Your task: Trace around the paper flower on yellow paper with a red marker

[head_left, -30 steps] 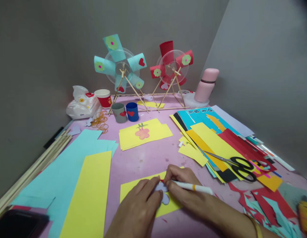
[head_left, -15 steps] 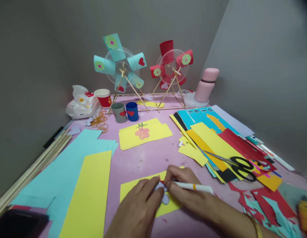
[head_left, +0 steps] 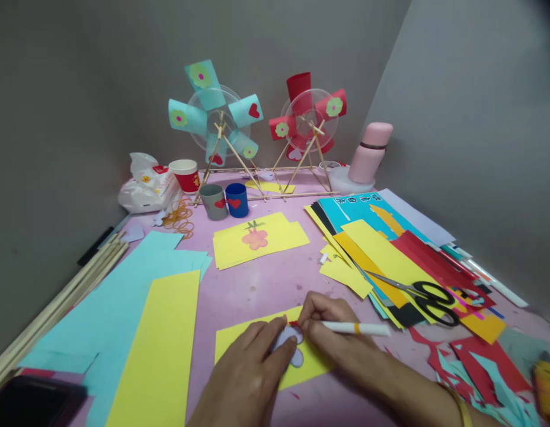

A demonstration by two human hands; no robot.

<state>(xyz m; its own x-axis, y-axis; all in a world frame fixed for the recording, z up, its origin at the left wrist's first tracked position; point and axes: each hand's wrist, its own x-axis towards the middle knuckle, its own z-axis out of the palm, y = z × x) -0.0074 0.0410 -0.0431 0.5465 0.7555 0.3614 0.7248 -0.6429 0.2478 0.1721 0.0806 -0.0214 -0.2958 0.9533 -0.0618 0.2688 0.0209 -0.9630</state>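
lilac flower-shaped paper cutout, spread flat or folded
Spread flat where visible: the lilac cutout shows open petals on the yellow paper sheet; the left hand hides the rest.

A pink table (head_left: 261, 283) sits under the grip (head_left: 326, 343), and I can see little dark spots on its top just past the grip. Well beyond the grip stands a plain grey back wall (head_left: 266, 35). Left of the grip, the left wall (head_left: 35, 148) looks darker. Right of it, the right wall (head_left: 475, 118) looks paler. The light is soft.
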